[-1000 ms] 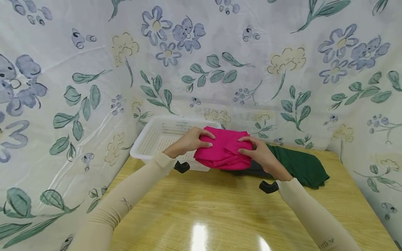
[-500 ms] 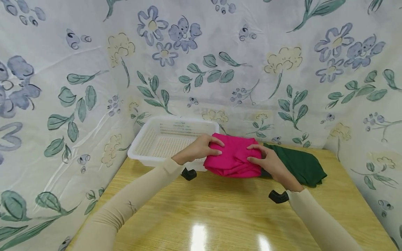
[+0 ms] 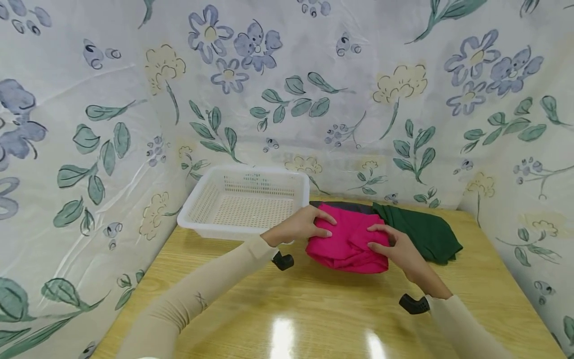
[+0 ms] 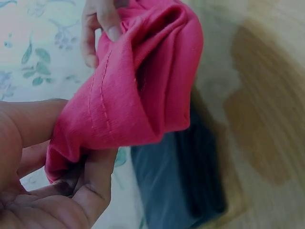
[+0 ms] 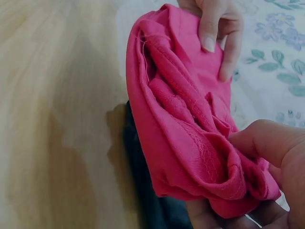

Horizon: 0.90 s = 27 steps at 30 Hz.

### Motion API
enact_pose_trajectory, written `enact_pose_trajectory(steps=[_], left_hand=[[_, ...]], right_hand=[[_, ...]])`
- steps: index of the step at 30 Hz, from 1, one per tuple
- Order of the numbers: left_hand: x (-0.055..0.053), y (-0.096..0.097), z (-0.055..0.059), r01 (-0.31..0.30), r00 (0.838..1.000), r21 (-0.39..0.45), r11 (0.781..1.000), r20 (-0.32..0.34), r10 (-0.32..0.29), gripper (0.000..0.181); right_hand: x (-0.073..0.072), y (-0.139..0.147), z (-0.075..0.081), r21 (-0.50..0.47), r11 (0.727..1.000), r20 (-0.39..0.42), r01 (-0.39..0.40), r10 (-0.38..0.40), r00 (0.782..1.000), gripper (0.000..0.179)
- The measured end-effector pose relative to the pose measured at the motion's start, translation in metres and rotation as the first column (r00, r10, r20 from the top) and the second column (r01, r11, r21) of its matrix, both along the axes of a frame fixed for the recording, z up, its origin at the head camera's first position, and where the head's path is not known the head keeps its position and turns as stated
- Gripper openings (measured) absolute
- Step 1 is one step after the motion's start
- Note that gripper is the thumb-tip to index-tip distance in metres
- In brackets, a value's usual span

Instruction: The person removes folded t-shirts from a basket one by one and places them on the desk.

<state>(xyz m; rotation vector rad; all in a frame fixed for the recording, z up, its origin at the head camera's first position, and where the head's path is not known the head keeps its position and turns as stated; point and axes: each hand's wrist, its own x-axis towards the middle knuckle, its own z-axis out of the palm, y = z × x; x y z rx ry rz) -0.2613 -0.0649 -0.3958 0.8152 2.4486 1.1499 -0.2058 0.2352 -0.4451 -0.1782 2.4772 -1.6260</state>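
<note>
Both hands hold a folded bright pink garment (image 3: 347, 239), raised over the table in the head view. My left hand (image 3: 309, 224) grips its left side; in the left wrist view the thumb lies on one face and the fingers (image 4: 97, 179) curl under the other. The right hand (image 3: 396, 247) grips the right side, and in the right wrist view its thumb (image 5: 267, 140) presses the folded layers, where stitched seams and loose threads show. Behind the pink bundle lies a dark grey folded cloth (image 3: 354, 206), partly hidden. Next to it is a dark green cloth (image 3: 419, 232).
A white perforated plastic basket (image 3: 193, 224) stands at the back left of the wooden table (image 3: 251, 304). Floral-printed sheeting (image 3: 287, 139) encloses the table at the back and sides. Black curved mounts (image 3: 414, 304) stick out below both wrists.
Both hands have carried the pink garment to the right and nearer the front edge, away from the basket. More of the basket and the dark grey cloth now shows.
</note>
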Motion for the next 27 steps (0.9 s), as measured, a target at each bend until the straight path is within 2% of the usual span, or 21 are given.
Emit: enact_pose_trajectory(steps=[9,16,20,27], left_hand=[[0.012,0.020,-0.020,0.068,0.998,0.021,0.997,0.010,-0.069,0.033],[0.019,0.031,-0.035,0.025,0.996,0.020,0.999,0.080,-0.027,0.034],[0.025,0.036,-0.041,0.026,0.992,0.015,1.000,0.119,-0.028,0.034],[0.029,0.044,-0.053,0.054,0.993,-0.005,0.999,0.104,-0.053,0.035]], right_hand=[[0.026,0.022,-0.022,0.027,0.999,-0.036,0.040,-0.039,0.999,0.048],[0.038,0.034,-0.029,0.021,0.998,0.030,0.060,-0.061,0.998,0.051],[0.045,0.039,-0.032,0.022,0.998,0.063,0.067,-0.068,0.996,0.053],[0.051,0.046,-0.038,0.038,0.997,0.059,0.060,-0.063,0.996,0.051]])
